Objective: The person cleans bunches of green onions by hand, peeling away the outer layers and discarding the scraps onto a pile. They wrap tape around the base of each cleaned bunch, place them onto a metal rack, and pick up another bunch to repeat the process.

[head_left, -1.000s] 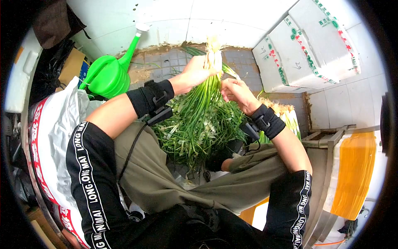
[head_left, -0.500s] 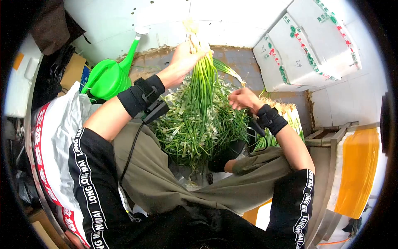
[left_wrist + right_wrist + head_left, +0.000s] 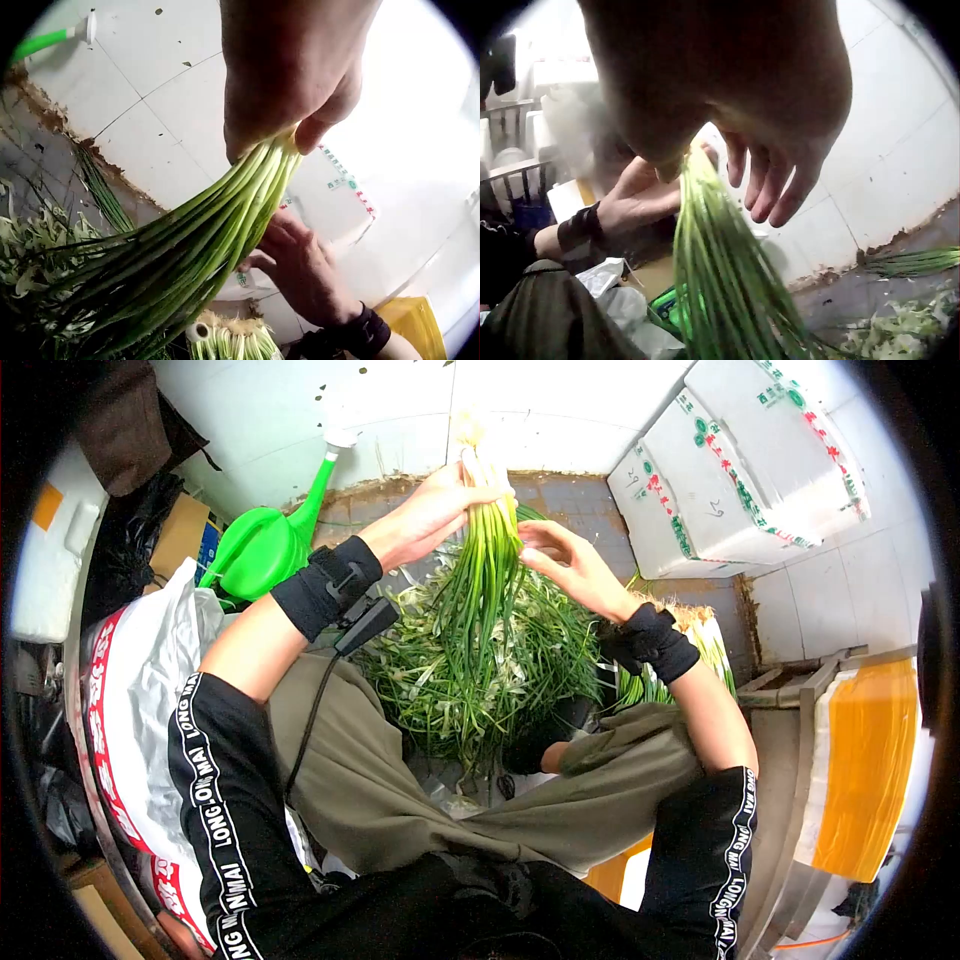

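In the head view my left hand [image 3: 430, 510] grips a bunch of scallions [image 3: 488, 555] close to its pale root end. Roots point up toward the wall, and the long green leaves hang over the pile. My right hand [image 3: 575, 565] is beside the bunch on its right, fingers spread and loosely bent. The right wrist view puts its thumb [image 3: 669, 171] right at the stalks, with the other fingers [image 3: 780, 191] extended on the far side. Below lies a heap of loose green leaves and peelings [image 3: 480, 680]. Trimmed scallions [image 3: 705, 645] stand bundled at the right.
A green watering can [image 3: 262, 550] stands at the left by a white plastic sack [image 3: 150, 690]. White boxes [image 3: 700, 490] are stacked at the back right against the tiled wall. More scallions [image 3: 101, 191] lie on the floor by the wall. A metal frame [image 3: 790, 690] is at the right.
My left hand has carried the scallions leftward from where they were a second ago. The right hand drew away to the right, then came back up beside the bunch.
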Demonstrator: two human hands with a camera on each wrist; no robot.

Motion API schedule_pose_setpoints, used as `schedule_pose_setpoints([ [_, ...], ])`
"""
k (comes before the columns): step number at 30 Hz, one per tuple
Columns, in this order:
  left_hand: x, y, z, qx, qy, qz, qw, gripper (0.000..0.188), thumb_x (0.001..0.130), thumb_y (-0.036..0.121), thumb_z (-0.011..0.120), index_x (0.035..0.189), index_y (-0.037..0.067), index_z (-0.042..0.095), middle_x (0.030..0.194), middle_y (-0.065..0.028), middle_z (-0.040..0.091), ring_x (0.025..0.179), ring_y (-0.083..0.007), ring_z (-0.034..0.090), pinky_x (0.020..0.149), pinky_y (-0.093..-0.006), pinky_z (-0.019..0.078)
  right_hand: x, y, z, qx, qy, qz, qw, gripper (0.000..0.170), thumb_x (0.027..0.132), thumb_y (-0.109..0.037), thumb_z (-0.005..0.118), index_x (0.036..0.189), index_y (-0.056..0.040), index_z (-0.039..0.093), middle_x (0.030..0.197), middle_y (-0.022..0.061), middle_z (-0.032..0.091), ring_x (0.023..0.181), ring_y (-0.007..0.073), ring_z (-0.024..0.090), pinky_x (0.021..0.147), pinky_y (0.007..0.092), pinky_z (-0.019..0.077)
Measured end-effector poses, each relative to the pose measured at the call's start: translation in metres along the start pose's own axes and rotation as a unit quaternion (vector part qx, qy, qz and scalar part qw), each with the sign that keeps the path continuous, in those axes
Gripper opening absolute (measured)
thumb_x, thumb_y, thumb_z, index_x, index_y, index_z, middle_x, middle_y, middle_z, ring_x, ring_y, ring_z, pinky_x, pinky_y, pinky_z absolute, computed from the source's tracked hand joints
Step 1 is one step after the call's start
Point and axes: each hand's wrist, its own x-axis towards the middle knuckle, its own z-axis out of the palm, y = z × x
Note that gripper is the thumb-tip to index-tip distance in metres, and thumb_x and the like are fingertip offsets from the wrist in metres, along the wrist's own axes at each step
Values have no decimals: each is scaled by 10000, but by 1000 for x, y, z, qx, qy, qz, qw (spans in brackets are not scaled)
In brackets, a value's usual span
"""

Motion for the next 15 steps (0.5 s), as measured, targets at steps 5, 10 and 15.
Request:
schedule_pose_setpoints([
  [5,8,-16,-1,10,-13,9,1000,367,962,180,640,1242,-29,529,1180,-105,628,1098,-166,610,991,-320,475,9,-10,11,-131,41,5,990,310,923,-237,696,1136,-29,614,937,23,658,792,91,581,698,268,494],
  [10,3,-14,2,60,22,-30,998,368,938,208,684,1229,12,571,1138,-70,656,1055,-135,614,929,-309,483,17,9,6,-22,65,28,997,228,927,-187,688,1083,-29,638,858,5,658,718,64,548,677,240,473],
  [15,-1,-14,0,137,21,-2,990,391,949,182,653,1281,17,529,1202,-74,640,1118,-141,599,960,-320,479,18,7,-6,-37,80,19,996,197,937,-175,671,1064,-24,671,868,12,679,770,64,568,712,241,474],
])
